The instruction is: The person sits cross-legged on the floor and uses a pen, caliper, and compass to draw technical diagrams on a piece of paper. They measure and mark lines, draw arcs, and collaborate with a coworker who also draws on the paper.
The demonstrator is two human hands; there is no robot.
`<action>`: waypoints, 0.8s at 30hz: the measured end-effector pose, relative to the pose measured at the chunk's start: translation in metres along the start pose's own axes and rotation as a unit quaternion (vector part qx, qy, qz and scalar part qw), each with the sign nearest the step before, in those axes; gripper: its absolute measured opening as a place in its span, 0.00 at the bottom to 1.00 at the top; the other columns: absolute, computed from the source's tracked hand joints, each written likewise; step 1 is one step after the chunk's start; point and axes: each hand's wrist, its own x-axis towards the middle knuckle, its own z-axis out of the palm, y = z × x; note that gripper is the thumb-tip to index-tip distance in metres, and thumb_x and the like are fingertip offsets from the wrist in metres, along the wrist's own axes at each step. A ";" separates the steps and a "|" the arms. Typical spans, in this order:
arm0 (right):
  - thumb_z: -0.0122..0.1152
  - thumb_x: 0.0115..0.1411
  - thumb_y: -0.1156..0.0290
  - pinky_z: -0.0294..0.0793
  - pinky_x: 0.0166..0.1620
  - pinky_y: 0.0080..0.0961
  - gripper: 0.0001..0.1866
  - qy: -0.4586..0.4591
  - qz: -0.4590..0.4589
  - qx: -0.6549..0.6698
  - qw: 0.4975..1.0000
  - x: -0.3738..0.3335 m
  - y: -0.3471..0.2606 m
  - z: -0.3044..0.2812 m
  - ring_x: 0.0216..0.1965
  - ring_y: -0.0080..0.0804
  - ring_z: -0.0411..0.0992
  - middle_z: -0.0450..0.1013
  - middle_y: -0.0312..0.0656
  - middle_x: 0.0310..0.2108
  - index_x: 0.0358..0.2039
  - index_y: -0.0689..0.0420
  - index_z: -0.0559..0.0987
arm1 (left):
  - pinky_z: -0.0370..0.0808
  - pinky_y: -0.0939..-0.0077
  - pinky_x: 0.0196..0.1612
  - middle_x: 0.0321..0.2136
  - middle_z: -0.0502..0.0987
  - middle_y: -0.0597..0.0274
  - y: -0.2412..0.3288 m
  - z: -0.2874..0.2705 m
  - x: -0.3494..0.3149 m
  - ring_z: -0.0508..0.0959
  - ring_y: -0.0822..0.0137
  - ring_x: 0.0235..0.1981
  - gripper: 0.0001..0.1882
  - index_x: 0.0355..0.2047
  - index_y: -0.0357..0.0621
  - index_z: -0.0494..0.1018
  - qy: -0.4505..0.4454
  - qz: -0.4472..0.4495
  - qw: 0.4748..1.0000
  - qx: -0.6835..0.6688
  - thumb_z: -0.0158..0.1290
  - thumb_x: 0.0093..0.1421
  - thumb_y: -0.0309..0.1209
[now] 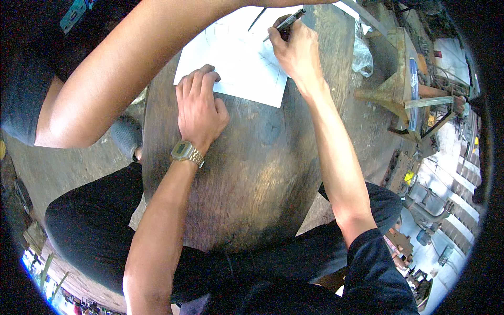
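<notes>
A white sheet of paper (236, 68) with a few faint drawn lines lies on the dark wooden table (247, 173). My right hand (299, 47) grips a black marker pen (291, 20) over the sheet's right part, its tip pointing down and left at the paper. My left hand (199, 102) rests on the sheet's lower left edge, fingers slightly bent and nothing in them. A metal watch (185, 150) is on that wrist. Near the top of the sheet is another thin dark stick-like thing (256, 19); what it is I cannot tell.
Another person's bare forearm (142, 47) reaches across the top from the left. A crumpled clear plastic bag (362, 56) lies by the table's right side. Beyond it stands a rusty metal stand (391, 92). Tools and metal parts (428, 205) lie on the floor further right.
</notes>
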 end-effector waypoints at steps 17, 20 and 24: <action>0.65 0.60 0.70 0.77 0.39 0.50 0.14 0.010 0.010 0.009 1.000 0.000 -0.001 0.001 0.34 0.64 0.79 0.77 0.65 0.27 0.29 0.71 0.76 | 0.64 0.50 0.64 0.56 0.74 0.52 0.001 -0.001 0.000 0.71 0.47 0.58 0.23 0.46 0.42 0.75 -0.002 0.004 1.000 0.007 0.50 0.46 0.21; 0.66 0.60 0.70 0.78 0.40 0.50 0.14 -0.014 0.038 0.008 0.999 0.001 -0.002 -0.001 0.34 0.64 0.79 0.77 0.65 0.28 0.30 0.71 0.77 | 0.65 0.50 0.64 0.55 0.74 0.53 0.001 -0.001 0.000 0.71 0.47 0.58 0.23 0.46 0.43 0.76 -0.003 0.005 1.000 0.011 0.50 0.46 0.21; 0.66 0.60 0.69 0.79 0.39 0.49 0.14 -0.006 0.007 0.002 1.000 -0.002 -0.002 0.000 0.34 0.63 0.80 0.78 0.64 0.29 0.31 0.71 0.78 | 0.65 0.51 0.64 0.55 0.74 0.53 0.001 -0.001 0.000 0.71 0.48 0.58 0.23 0.46 0.43 0.76 0.003 0.008 1.000 0.011 0.50 0.47 0.21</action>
